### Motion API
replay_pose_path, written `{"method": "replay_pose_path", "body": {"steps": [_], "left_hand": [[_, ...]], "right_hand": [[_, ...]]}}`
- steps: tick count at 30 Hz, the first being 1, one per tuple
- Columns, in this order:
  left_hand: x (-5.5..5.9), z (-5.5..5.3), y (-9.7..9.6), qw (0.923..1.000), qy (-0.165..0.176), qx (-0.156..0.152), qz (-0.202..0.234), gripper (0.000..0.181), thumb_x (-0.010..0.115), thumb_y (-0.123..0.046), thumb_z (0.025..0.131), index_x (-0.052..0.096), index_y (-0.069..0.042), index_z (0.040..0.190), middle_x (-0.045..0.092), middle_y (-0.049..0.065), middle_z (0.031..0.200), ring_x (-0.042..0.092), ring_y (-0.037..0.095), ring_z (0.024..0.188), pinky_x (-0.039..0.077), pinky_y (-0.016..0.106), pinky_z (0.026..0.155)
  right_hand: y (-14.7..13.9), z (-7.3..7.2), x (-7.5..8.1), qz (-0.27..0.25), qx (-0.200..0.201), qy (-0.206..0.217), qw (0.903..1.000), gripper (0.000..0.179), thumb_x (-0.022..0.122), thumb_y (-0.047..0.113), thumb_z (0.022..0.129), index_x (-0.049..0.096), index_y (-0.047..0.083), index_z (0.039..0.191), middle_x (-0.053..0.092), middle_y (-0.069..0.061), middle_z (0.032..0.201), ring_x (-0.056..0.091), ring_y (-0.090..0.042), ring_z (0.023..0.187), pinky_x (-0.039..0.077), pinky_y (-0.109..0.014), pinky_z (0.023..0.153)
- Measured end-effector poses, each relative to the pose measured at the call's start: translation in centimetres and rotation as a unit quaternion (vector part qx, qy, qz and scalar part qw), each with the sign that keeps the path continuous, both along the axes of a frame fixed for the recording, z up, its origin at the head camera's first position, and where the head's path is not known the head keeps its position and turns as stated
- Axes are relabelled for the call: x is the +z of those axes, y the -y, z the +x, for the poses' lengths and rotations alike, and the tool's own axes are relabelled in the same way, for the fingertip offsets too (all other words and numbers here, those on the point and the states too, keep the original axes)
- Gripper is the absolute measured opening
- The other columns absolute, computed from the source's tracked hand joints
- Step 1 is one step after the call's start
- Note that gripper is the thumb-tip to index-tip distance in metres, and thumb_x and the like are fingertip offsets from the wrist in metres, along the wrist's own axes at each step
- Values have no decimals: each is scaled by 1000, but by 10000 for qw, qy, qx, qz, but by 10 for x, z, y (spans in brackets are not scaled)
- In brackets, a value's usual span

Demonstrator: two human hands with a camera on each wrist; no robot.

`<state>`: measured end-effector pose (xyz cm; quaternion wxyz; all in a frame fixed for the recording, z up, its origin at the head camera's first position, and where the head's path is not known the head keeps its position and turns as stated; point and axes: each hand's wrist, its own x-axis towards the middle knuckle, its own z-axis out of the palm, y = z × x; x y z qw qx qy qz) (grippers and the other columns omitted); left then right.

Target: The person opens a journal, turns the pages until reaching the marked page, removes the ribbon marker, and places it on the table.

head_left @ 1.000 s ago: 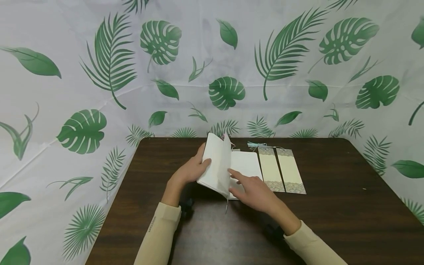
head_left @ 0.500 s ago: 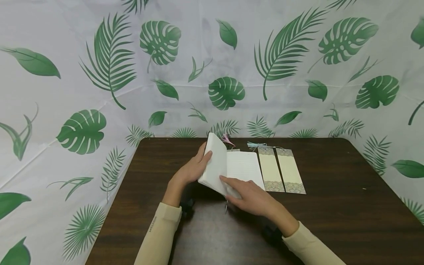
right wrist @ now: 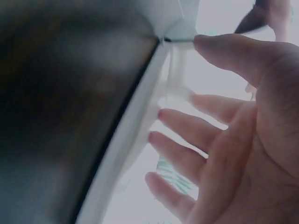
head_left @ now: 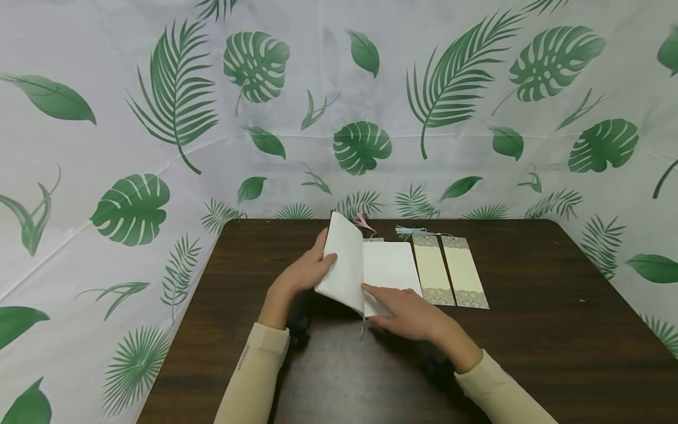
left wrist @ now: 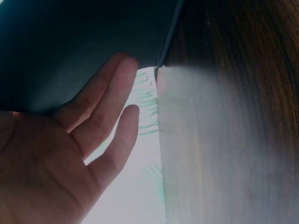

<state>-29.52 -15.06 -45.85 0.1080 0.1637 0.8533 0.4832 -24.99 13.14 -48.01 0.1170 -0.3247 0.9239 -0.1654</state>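
Note:
An open notebook (head_left: 343, 259) with white pages and a dark cover (left wrist: 88, 46) is on the table, its left half tilted up. My left hand (head_left: 306, 272) grips that raised half, thumb on the page and fingers behind the cover. Over the lower part of the right-hand page (head_left: 388, 265) is my right hand (head_left: 410, 314), its fingers extended with the tips close to the spine. The right wrist view shows the right hand's fingers (right wrist: 184, 156) spread and loosely bent, beside the page edges. A thin ribbon (head_left: 362, 330) hangs from the notebook's bottom edge.
Right of the notebook lie two cream bookmarks (head_left: 434, 271) with patterned ends, a light blue tassel (head_left: 410, 231) above them. A pink tassel (head_left: 363, 223) lies behind the notebook. The dark wooden table (head_left: 551, 330) meets a leaf-print cloth backdrop (head_left: 318, 70).
A page that stood up near the spine has gone over to the left, uncovering the pink tassel. My right fingertips went left across that page, then back right to the spine. My left hand stays put.

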Motion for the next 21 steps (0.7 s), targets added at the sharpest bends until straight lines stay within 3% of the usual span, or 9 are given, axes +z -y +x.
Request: {"method": "replay_pose_path", "body": {"steps": [6,14,21], "left_hand": [[0,0,1,9999,102,-21,48,79,39,-29,116,-13,-15,173,13,16,180,60,34,126,41,54,118],[2,0,1,10000,66,-15,-22,78,38,-31,115,-11,-18,174,27,19,174,65,30,111,45,54,112],[3,1,1,10000,77,9,-52,78,38,-29,115,-11,-16,174,23,19,176,61,33,120,42,54,115]], "right_hand": [[-10,-4,7,474,-276,-8,9985,62,67,43,106,55,13,159,49,-12,167,50,-37,152,39,-72,115],[-21,-8,12,706,-404,-28,9967,72,76,46,99,54,13,160,46,-12,169,46,-41,153,34,-76,116],[-24,-10,11,772,-354,-36,9964,71,78,41,98,55,13,159,47,-12,168,47,-41,151,36,-74,115]]}}
